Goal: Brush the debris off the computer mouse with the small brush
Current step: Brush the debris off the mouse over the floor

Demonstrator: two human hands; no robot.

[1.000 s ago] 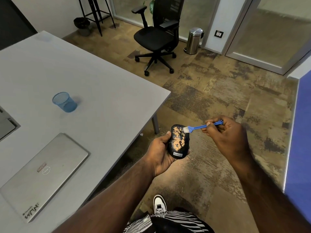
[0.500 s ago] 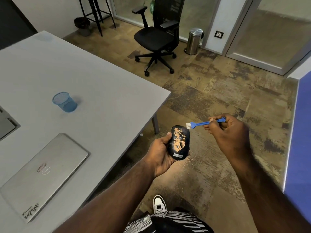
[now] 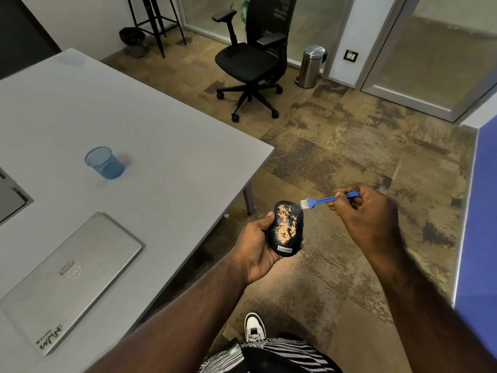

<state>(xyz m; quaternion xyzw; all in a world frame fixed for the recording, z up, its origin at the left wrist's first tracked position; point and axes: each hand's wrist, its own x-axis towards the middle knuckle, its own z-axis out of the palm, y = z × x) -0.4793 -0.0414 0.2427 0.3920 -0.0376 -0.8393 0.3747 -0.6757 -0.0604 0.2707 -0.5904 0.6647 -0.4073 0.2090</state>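
Observation:
My left hand grips a black computer mouse from the left side, off the table's right edge and above the floor. Orange-tan debris covers much of the mouse's top; a Lenovo label shows at its near end. My right hand pinches the handle of a small blue brush. The brush's white bristles sit at the mouse's far right corner, touching it or just above it; which, I cannot tell. A thin scatter of fine specks shows below the mouse against the floor.
A grey table fills the left side, with a closed silver laptop and a blue mesh cup on it. A black office chair and a steel bin stand across the carpet. A blue panel rises on the right.
The brush swept off the mouse's far end, lifted away, then came back to its far right corner. Specks now fall below the mouse. My left hand held still.

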